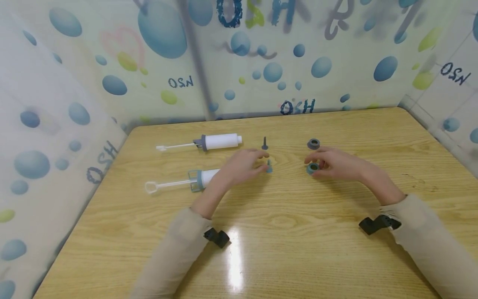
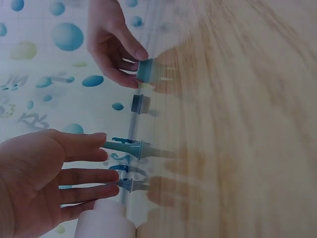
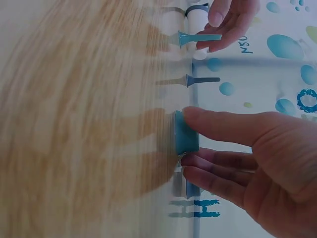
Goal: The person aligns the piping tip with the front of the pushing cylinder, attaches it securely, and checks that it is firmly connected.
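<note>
My right hand (image 1: 337, 163) grips a teal ring-shaped cap (image 3: 186, 133) on the table, thumb on one side and fingertips on the other. Behind it lies a dark grey cap (image 1: 313, 143). My left hand (image 1: 244, 165) has its fingers spread loosely beside a small teal nozzle (image 1: 269, 167) standing upright on its wide base; whether thumb or index touches it, I cannot tell. A dark grey nozzle (image 1: 264, 143) stands farther back. Partly hidden under the left wrist is a white syringe-like tube (image 1: 208, 177) with a teal collar and a pale plunger.
A second white tube (image 1: 222, 141) with a dark grey collar and plunger lies at the back left. The wooden table (image 1: 291, 232) meets walls covered with printed bubbles (image 1: 272, 72) at the back and sides.
</note>
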Demonstrator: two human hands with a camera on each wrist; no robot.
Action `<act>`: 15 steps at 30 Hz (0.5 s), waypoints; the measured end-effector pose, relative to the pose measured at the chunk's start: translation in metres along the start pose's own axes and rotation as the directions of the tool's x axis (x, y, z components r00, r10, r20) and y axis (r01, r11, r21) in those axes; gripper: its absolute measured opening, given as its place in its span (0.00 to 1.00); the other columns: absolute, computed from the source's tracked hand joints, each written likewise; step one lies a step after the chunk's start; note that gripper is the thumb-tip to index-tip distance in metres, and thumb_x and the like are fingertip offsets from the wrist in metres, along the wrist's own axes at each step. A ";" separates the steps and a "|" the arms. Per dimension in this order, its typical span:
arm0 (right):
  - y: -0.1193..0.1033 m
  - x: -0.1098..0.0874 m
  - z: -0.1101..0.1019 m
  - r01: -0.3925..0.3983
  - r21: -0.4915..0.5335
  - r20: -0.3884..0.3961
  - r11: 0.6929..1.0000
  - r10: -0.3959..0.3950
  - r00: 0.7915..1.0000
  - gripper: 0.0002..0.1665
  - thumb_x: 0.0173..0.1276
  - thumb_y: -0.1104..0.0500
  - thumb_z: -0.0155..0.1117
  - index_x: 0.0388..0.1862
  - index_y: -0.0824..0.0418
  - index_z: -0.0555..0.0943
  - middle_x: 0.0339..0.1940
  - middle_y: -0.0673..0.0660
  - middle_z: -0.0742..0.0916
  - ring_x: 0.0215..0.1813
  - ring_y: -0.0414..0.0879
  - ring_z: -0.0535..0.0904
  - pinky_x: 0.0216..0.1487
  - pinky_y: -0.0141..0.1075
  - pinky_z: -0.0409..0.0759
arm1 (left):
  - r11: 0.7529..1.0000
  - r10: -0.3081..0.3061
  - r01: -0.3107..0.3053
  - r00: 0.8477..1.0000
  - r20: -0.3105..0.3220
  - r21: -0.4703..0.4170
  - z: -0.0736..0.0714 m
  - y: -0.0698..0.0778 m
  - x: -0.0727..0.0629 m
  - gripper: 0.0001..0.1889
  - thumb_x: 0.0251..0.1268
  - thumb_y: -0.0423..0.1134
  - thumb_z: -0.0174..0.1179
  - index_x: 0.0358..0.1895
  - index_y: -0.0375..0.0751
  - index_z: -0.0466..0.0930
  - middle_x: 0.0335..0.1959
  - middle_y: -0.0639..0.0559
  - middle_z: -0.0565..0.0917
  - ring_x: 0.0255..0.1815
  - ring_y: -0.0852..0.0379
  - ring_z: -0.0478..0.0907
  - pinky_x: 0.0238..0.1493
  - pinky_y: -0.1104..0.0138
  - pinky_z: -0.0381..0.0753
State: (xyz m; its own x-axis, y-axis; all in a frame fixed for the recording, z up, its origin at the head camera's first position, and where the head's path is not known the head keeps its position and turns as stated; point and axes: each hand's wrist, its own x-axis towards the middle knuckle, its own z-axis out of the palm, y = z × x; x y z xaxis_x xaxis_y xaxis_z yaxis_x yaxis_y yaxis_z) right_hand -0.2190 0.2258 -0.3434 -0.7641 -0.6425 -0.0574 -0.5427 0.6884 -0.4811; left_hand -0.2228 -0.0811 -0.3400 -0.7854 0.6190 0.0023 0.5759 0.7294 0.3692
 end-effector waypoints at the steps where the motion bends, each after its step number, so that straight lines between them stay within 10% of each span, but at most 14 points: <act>1: 0.000 0.000 0.000 0.003 -0.002 0.001 1.000 -0.003 1.000 0.21 0.70 0.61 0.69 0.60 0.64 0.81 0.54 0.62 0.81 0.44 0.48 0.81 0.46 0.46 0.81 | 1.000 0.000 0.000 1.000 -0.003 -0.003 0.001 0.001 0.002 0.22 0.77 0.46 0.58 0.67 0.39 0.76 0.63 0.45 0.81 0.62 0.49 0.78 0.61 0.58 0.76; 15: 0.001 -0.001 -0.001 0.045 -0.008 0.007 0.999 -0.045 0.999 0.18 0.69 0.64 0.69 0.56 0.67 0.81 0.47 0.58 0.83 0.43 0.48 0.82 0.44 0.45 0.83 | 0.998 -0.056 0.056 0.998 -0.024 0.001 0.009 0.010 0.014 0.12 0.73 0.39 0.62 0.55 0.41 0.84 0.50 0.49 0.87 0.48 0.54 0.84 0.46 0.64 0.82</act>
State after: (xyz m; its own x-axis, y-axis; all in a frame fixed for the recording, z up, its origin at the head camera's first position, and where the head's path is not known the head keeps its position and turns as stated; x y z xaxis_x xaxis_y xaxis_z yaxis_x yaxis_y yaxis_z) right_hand -0.2195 0.2276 -0.3429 -0.7362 -0.6755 -0.0421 -0.5794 0.6612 -0.4765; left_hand -0.2257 -0.0626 -0.3448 -0.8216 0.5701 0.0039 0.5314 0.7633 0.3675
